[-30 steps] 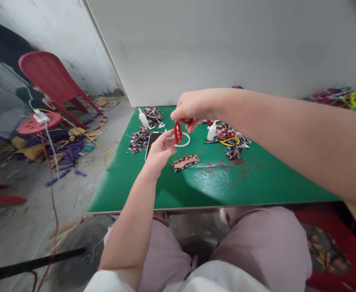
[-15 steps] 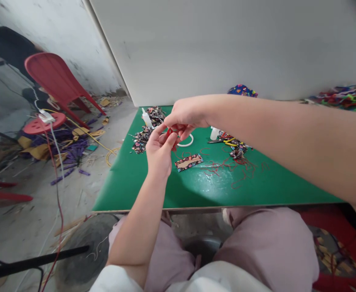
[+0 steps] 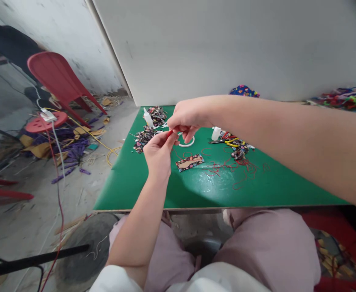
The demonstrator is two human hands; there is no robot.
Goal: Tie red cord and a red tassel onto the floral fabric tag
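Above the green table (image 3: 153,190), my two hands meet fingertip to fingertip. My left hand (image 3: 160,156) is closed, pinching a small bundle of red cord (image 3: 169,133) between thumb and fingers. My right hand (image 3: 186,117) reaches over from the right, bent at the wrist, its fingers closed at the same red cord; its exact grip is partly hidden. Behind the right fingers a white ring (image 3: 191,142) lies on the table. Below the hands lies a flat strip with floral print (image 3: 190,162). Loose red cord pieces (image 3: 216,167) are scattered right of it.
Floral fabric pieces (image 3: 144,136) and a white squeeze bottle (image 3: 148,118) are at the table's left. Another white bottle (image 3: 216,133) and yellow-handled scissors (image 3: 231,142) lie under my right forearm. A red chair (image 3: 54,77) and a person's dark sleeve (image 3: 10,42) are at left.
My hands have drawn closer together on the red cord; its loop and hanging strands, seen before, are now mostly covered by my fingers. Things on the table have not moved.
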